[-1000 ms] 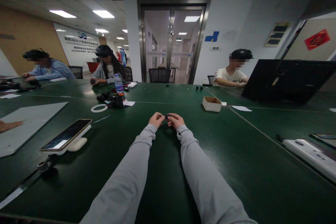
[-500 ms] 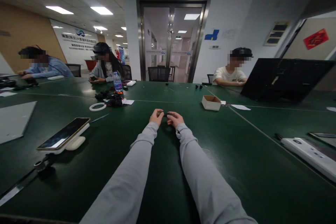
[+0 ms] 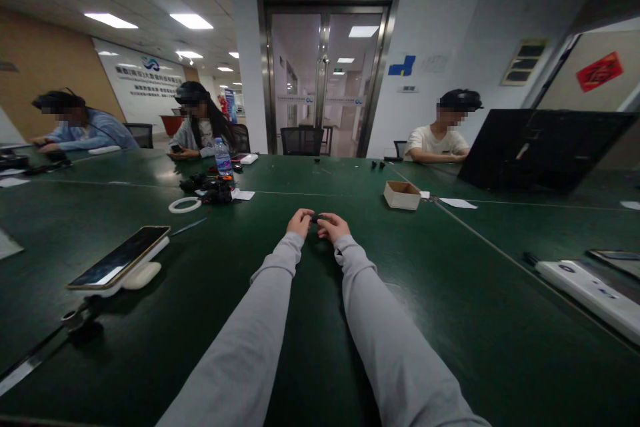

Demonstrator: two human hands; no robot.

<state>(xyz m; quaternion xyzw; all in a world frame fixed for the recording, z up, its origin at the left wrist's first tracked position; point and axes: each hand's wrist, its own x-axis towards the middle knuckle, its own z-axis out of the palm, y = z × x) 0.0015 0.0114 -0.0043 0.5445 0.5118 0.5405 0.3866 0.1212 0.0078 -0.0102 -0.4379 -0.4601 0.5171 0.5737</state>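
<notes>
Between my two hands is a small black object (image 3: 315, 218), too small to name, held just above or on the green table (image 3: 320, 320). My left hand (image 3: 300, 222) pinches its left end with thumb and fingers. From the other side, my right hand (image 3: 333, 226) grips the right end, its fingers curled. Both forearms, in grey sleeves, stretch forward over the table. My fingers partly hide the object.
To the right is an open box (image 3: 402, 195). On the left lie a phone on a stand (image 3: 120, 257), a white tape ring (image 3: 185, 205), black gear (image 3: 207, 187) and a water bottle (image 3: 223, 159). A black monitor (image 3: 540, 150) stands right; three people sit around the table.
The pale flat panel at the left edge has moved left, mostly out of view. My left hand has shifted slightly at the small black object; my right hand has barely moved.
</notes>
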